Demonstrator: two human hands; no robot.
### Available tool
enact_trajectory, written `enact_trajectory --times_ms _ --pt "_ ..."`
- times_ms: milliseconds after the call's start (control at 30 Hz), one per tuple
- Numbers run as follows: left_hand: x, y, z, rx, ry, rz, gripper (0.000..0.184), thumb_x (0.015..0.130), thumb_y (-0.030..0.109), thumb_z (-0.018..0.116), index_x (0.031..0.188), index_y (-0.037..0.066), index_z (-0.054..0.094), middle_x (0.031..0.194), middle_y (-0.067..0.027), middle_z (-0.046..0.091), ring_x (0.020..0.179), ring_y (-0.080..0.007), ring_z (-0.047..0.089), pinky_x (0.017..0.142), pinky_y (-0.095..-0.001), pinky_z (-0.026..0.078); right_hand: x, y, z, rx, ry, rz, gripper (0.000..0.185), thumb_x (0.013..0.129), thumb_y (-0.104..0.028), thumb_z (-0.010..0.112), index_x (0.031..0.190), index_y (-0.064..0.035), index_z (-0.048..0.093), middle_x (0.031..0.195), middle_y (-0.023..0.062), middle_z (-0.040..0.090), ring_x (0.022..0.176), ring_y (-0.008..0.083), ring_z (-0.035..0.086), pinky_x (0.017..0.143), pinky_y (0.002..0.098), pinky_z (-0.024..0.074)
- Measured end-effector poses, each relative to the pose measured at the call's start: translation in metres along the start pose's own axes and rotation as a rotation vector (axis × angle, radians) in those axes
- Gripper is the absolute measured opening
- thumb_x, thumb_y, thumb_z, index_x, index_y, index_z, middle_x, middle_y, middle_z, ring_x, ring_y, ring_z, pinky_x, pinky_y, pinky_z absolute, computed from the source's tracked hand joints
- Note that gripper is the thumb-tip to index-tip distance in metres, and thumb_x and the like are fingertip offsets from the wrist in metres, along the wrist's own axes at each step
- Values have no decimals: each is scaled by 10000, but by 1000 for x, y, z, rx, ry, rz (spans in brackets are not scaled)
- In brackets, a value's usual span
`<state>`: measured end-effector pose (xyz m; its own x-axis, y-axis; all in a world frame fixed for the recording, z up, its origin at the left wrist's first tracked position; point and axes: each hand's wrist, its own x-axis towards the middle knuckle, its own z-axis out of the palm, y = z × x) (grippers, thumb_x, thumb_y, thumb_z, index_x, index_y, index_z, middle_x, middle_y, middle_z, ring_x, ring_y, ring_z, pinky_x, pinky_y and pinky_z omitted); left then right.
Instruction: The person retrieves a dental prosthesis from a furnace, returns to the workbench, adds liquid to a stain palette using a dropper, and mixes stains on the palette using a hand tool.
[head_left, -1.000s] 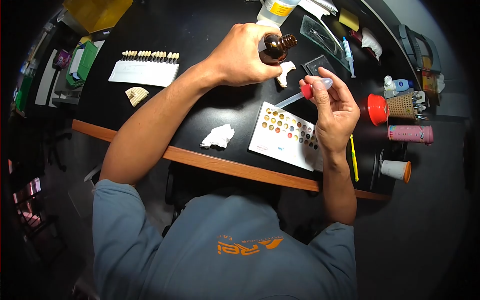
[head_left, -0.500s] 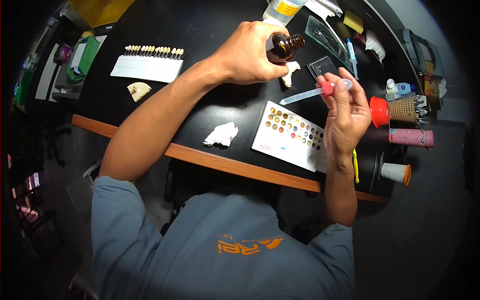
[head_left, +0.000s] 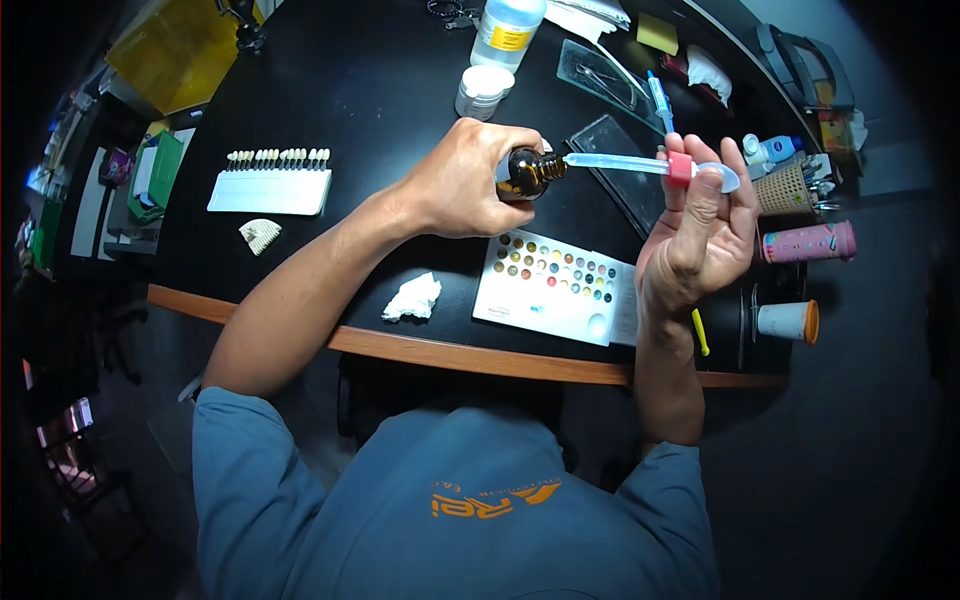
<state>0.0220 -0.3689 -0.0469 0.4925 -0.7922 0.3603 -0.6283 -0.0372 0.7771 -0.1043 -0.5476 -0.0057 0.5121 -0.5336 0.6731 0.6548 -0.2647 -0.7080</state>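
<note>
An amber glass bottle (head_left: 524, 176) is in the grasp of my left hand (head_left: 455, 185), tipped so its threaded, uncapped neck points right. My right hand (head_left: 698, 240) pinches a dropper (head_left: 615, 162) with a red collar and clear bulb; its translucent tube lies nearly level. The tube's tip is right at the bottle's mouth; I cannot tell if it is inside. Below the bottle lies a white palette (head_left: 512, 306) with rows of small coloured discs. A crumpled white tissue (head_left: 412, 298) rests left of the palette.
At left stand a tooth shade guide (head_left: 268, 192) and a beige ridged piece (head_left: 260, 235). A white-lidded jar (head_left: 484, 92) and clear bottle (head_left: 508, 35) are behind my left hand. Glass plates, a blue syringe (head_left: 660, 100), a pink tumbler (head_left: 810, 241) and a cup (head_left: 785, 320) line the right.
The dropper has swung level and its tip has come up to the bottle's mouth. My left hand with the bottle appears lower and further left, as the camera view has shifted too.
</note>
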Motion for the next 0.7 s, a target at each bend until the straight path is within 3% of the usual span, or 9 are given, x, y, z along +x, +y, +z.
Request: enact_trajectory --times_ms 300,400,500,533,567,633,700 --pt "0 4 5 -14 43 82 346 656 116 774 951 -20 655 792 -127 692 712 -234 699 719 -337 562 -10 5 10 -104 -414 108 383 931 -31 742 1289 42 626 1144 171 727 1088 214 709 991 337 561" --pt "0 8 4 18 8 65 376 668 136 794 983 -26 670 817 -156 711 764 -247 728 755 -348 587 -7 7 8 -301 -457 44 350 895 -144 818 1165 29 676 985 102 737 949 138 709 842 266 554" --pt "1 11 0 15 3 30 388 676 150 807 999 -23 681 833 -168 723 792 -251 745 775 -355 598 -3 11 10 -389 -441 15 355 887 -216 835 1108 19 688 920 68 731 907 118 692 810 259 536" --pt "3 10 -1 -3 11 14 387 677 150 808 1000 -21 681 834 -167 724 791 -250 745 775 -355 596 -3 13 7 -332 -425 66 358 928 -190 791 1192 17 667 1024 98 732 974 137 687 867 270 535" --pt "1 3 2 -6 85 49 399 679 105 778 1036 -34 666 808 -110 702 728 -182 685 751 -323 561 0 14 10 -197 -396 64 375 937 -140 768 1251 18 639 1092 117 719 1012 151 682 898 275 531" --pt "1 2 -1 -42 58 -5 399 682 102 773 1043 -31 668 823 -113 707 739 -184 687 759 -327 563 5 6 18 -9 -393 97 475 941 -6 707 1390 19 554 1258 161 671 1092 186 673 972 291 525" --pt "1 8 -5 -45 27 -29 397 687 100 765 1049 -33 672 854 -126 716 764 -198 698 779 -337 570 6 2 15 -41 -484 144 529 913 12 736 1405 19 541 1204 152 684 1098 178 673 966 301 534"
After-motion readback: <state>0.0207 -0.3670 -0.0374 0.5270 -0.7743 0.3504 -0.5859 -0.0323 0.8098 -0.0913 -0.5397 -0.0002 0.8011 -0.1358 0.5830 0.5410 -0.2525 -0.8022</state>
